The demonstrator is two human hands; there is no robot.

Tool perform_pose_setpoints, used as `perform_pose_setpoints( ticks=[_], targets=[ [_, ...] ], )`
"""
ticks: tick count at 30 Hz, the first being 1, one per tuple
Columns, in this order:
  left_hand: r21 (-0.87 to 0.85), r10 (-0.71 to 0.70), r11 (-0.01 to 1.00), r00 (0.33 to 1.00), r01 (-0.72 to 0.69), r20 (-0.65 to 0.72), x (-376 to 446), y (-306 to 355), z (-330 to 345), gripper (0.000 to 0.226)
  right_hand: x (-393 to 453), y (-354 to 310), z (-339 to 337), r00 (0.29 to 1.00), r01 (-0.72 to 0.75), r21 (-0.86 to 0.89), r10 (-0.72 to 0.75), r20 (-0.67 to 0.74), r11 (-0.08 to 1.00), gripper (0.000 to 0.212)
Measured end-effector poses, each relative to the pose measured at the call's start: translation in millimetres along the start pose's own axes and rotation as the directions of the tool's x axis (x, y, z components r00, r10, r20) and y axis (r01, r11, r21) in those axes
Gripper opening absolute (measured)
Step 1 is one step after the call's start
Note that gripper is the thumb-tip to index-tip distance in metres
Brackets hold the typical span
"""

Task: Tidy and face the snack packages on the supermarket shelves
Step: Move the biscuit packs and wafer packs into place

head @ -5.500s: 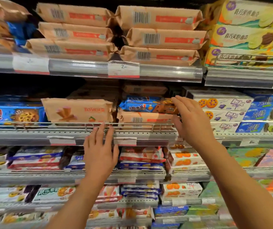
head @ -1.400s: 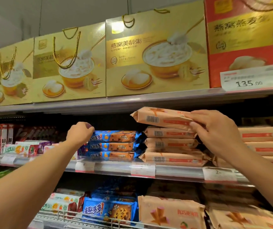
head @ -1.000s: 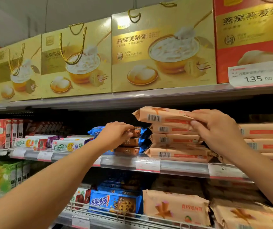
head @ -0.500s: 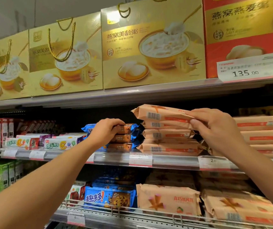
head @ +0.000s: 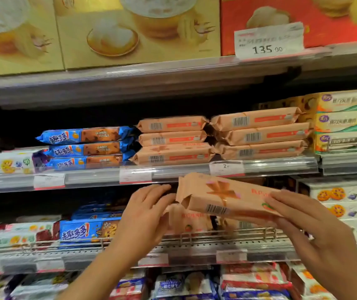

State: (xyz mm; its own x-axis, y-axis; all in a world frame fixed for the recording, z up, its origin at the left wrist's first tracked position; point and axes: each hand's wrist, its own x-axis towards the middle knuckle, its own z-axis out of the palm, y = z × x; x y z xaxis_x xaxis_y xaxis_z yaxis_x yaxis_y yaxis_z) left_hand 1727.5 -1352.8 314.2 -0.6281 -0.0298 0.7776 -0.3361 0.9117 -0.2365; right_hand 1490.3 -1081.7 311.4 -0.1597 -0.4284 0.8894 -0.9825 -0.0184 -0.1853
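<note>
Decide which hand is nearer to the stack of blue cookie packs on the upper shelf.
Left. The left hand sits below and just right of the blue cookie packs; the right hand is farther right.

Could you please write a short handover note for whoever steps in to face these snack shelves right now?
Right hand: holds one end of a peach wafer pack, lifted in front of the wire-railed shelf.
Left hand: fingers at the pack's other, crimped end.
Done: on the shelf above, two peach stacks and the blue cookie packs lie three high, ends forward.
Left: set the held pack down, probably on the railed shelf, and face the peach packs behind it. Lower shelves look untidy.
</note>
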Motion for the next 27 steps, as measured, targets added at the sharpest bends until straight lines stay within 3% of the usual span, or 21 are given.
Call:
perform_pose_setpoints(
  ticks=[6,9,14,20,24,27],
  targets=[
    [0.095,-0.18,0.982,0.964,0.164,0.196,-2.3,29.0,49.9,0.058,-29.4,48.2,-3.5,0.978,-0.074,-0.15,0.101,0.18,0.986,0.034],
    [0.092,-0.192,0.98,0.949,0.174,0.249,-1.1,35.5,71.0,0.061,-24.7,72.2,-1.9,0.974,-0.107,-0.163,0.136,0.182,0.981,0.033],
    [0.063,-0.2,0.98,0.951,0.191,0.234,-12.5,41.0,90.1,0.06,0.5,112.7,10.5,0.965,-0.042,-0.228,0.098,0.242,0.973,0.033],
    [0.072,-0.195,0.98,0.956,0.184,0.221,-11.8,41.9,88.9,0.065,25.2,125.5,25.9,0.846,0.055,-0.411,0.176,0.503,0.91,0.038],
    [0.081,-0.237,0.971,0.948,0.225,0.211,-9.7,45.4,90.2,0.064,25.4,104.3,42.5,0.911,0.061,-0.354,0.093,0.401,0.933,0.04],
    [0.057,-0.262,0.965,0.948,0.256,0.182,-8.7,47.2,92.4,0.065,24.5,89.7,68.8,0.899,0.124,-0.289,0.016,0.437,0.949,0.047]
  ],
)
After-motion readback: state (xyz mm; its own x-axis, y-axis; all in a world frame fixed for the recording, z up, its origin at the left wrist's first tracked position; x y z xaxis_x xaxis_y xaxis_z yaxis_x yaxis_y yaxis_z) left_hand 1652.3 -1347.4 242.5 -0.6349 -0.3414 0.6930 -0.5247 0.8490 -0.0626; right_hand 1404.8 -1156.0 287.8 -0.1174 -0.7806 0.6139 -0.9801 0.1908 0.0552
